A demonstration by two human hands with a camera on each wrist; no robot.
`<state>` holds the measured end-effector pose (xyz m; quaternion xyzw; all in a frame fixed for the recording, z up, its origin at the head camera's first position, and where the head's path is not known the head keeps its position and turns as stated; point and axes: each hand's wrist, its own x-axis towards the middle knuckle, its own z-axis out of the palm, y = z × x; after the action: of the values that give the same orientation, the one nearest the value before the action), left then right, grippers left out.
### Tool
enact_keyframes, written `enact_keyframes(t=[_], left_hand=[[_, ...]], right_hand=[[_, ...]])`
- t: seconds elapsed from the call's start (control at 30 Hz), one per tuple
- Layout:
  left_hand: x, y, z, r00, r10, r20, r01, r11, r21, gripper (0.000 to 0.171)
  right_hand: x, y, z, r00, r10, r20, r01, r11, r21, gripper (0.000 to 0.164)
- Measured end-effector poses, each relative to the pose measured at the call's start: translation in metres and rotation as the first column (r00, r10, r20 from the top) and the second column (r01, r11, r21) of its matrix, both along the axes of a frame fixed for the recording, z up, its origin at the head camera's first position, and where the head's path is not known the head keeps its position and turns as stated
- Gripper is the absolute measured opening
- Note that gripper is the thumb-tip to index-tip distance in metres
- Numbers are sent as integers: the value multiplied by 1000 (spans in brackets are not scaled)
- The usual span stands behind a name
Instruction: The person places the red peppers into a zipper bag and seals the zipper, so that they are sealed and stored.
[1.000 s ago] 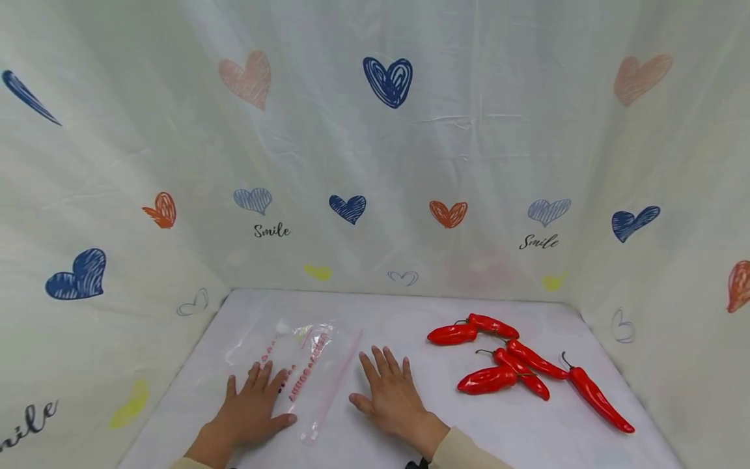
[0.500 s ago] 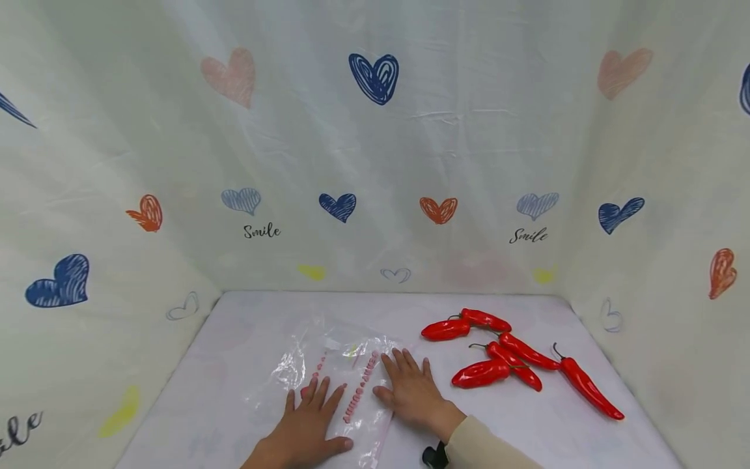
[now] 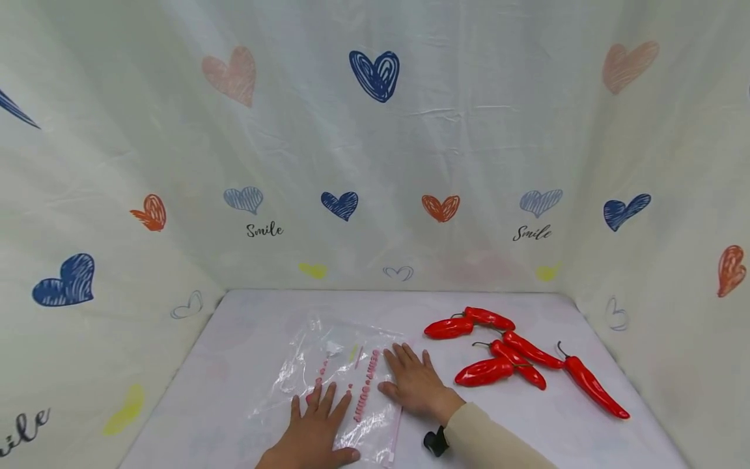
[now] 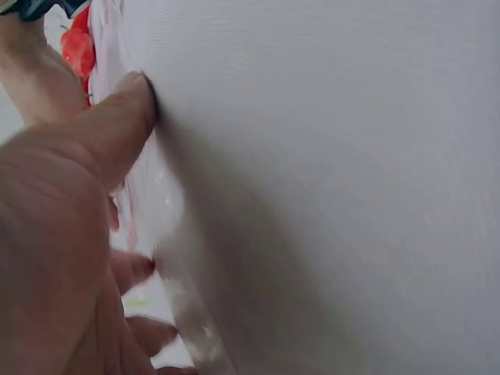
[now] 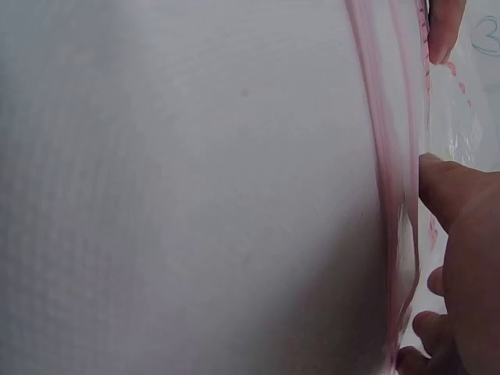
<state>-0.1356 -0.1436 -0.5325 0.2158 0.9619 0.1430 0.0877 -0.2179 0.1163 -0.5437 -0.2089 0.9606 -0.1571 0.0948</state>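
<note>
A clear plastic zip bag with red lettering and a pink strip along its right edge lies flat on the white table. My left hand rests on its near part, fingers spread and straight. On the bag's right side lies my right hand, its fingers also straight. The pink seal strip runs beside the right thumb in the right wrist view. In the left wrist view the left thumb and fingertips touch down along the bag.
Several red chili peppers lie in a loose group on the right of the table. One pepper sits farthest right. A curtain printed with hearts rises behind and at both sides. A black wrist device shows by the right sleeve.
Both hands and the bag have moved to the right, and the right hand has come onto the bag's right edge. The peppers have stayed in place.
</note>
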Motion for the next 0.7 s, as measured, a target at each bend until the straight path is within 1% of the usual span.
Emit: enact_keyframes(t=[0.1,0.2,0.3,0.37,0.47,0.53,0.6,0.7], left_hand=[[0,3,1,1000,22,13,-22,1000,6,106],[-1,7,2,998,60,22,-59,998,-17,107],[-3,13,4,994,103,25,-102,993,-54,107],[-6,17,8,991,130,23,-129,989,-68,105],[-12,25,15,989,143,-30,-145,988,-60,100],[-18,34,20,986,153,-64,-155,987,-35,95],[-25,45,23,984,143,-107,-145,989,-4,89],[-36,64,28,982,120,-146,-116,992,40,80]], right_hand=[[0,1,0,1000,1,-10,-1,1000,-23,81],[1,3,2,1000,-11,-27,9,998,-67,81],[4,4,5,998,-42,-39,36,991,-125,81],[7,6,8,997,-71,-34,64,984,-166,82],[12,11,12,993,-116,-27,107,968,-229,83],[16,16,13,989,-141,-34,127,958,-256,83],[21,21,13,985,-165,-48,144,947,-285,82],[28,29,13,976,-203,-81,170,937,-307,81]])
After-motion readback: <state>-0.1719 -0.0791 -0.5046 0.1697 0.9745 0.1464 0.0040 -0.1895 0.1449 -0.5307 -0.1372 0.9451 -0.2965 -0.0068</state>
